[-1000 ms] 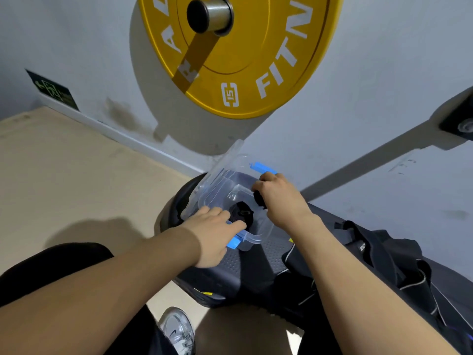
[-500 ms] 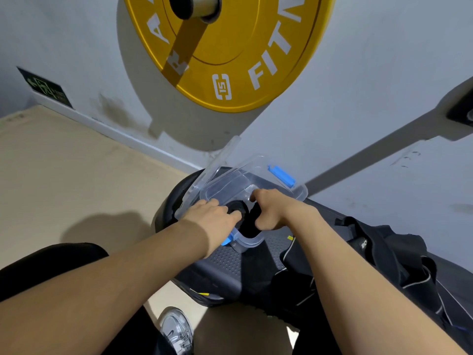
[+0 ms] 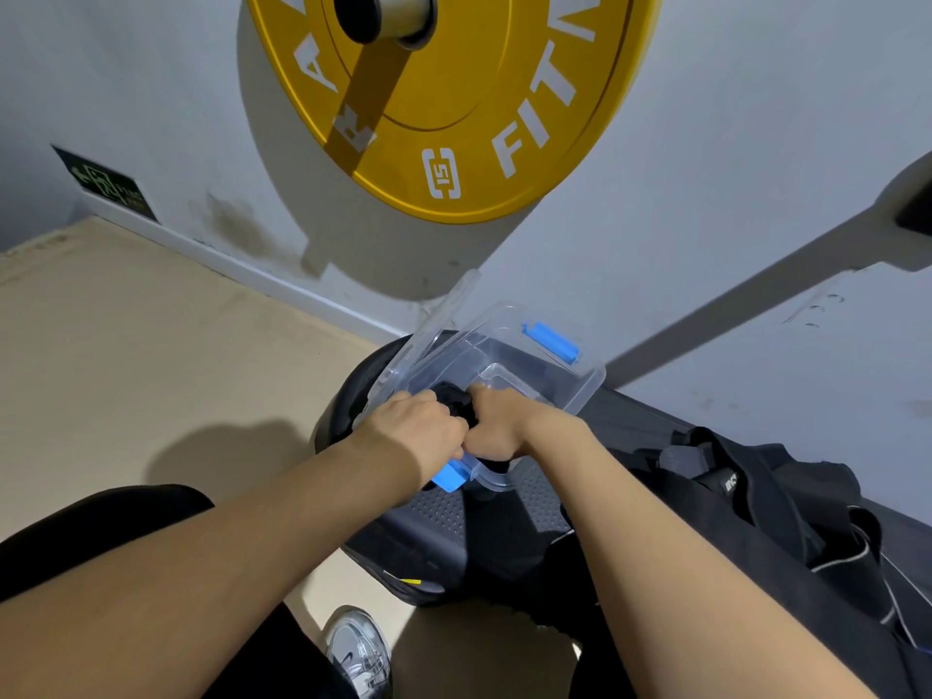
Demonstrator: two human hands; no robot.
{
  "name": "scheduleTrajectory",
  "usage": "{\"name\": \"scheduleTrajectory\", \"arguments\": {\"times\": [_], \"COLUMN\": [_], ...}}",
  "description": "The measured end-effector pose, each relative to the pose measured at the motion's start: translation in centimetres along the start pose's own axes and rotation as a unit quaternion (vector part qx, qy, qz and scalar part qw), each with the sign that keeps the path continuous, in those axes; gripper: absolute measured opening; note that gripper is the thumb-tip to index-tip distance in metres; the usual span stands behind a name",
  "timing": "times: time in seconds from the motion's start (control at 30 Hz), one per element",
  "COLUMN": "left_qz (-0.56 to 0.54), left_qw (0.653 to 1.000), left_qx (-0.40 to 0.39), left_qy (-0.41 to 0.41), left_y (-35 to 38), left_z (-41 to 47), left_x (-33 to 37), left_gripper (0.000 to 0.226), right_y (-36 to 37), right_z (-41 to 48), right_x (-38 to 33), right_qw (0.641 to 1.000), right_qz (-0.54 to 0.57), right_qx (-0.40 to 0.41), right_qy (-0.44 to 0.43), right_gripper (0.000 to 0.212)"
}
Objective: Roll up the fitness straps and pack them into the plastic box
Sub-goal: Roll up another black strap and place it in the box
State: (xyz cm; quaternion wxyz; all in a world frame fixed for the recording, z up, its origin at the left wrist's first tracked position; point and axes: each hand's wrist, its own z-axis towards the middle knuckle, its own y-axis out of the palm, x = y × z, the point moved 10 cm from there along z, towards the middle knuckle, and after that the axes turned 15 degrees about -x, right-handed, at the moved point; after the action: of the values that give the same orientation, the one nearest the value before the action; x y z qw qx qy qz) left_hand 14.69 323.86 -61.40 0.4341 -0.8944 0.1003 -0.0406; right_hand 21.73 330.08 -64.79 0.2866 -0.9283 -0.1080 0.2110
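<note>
A clear plastic box (image 3: 580, 391) with blue latches sits on a dark bench pad, its lid (image 3: 428, 330) leaning open at the left. Black rolled fitness straps (image 3: 454, 398) lie inside the near end of the box. My left hand (image 3: 418, 431) and my right hand (image 3: 499, 426) meet over them, knuckles together, fingers curled down onto the rolls. Most of the straps are hidden under both hands.
A yellow weight plate (image 3: 454, 103) on a bar hangs against the grey wall above. A black bag (image 3: 756, 507) lies on the bench (image 3: 439, 517) to the right. Beige floor (image 3: 126, 345) spreads to the left; a shoe (image 3: 358, 648) shows below.
Both hands have drawn together toward the near end of the box and pressed lower onto the straps. The view has shifted, so the box's far latch shows.
</note>
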Motion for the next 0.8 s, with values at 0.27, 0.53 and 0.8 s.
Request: {"name": "scheduleTrajectory", "arguments": {"times": [0.27, 0.53, 0.8], "left_qz": [-0.071, -0.081, 0.019], "left_qw": [0.996, 0.997, 0.999], "left_qx": [-0.057, -0.01, -0.032], "left_qy": [-0.022, 0.006, 0.02], "left_y": [-0.6, -1.1, 0.4], "left_z": [-1.7, -2.6, -2.5], "left_x": [0.2, -0.3, 0.6], "left_gripper": [0.043, 0.039, 0.037], "right_y": [-1.0, -5.0, -0.7], "right_z": [0.4, -3.6, -4.3], "right_x": [-0.7, 1.5, -0.5], "right_qw": [0.994, 0.98, 0.981], "right_qz": [0.1, -0.043, -0.162], "right_qx": [0.014, 0.193, 0.1], "right_qy": [-0.051, -0.013, -0.035], "right_gripper": [0.06, 0.05, 0.03]}}
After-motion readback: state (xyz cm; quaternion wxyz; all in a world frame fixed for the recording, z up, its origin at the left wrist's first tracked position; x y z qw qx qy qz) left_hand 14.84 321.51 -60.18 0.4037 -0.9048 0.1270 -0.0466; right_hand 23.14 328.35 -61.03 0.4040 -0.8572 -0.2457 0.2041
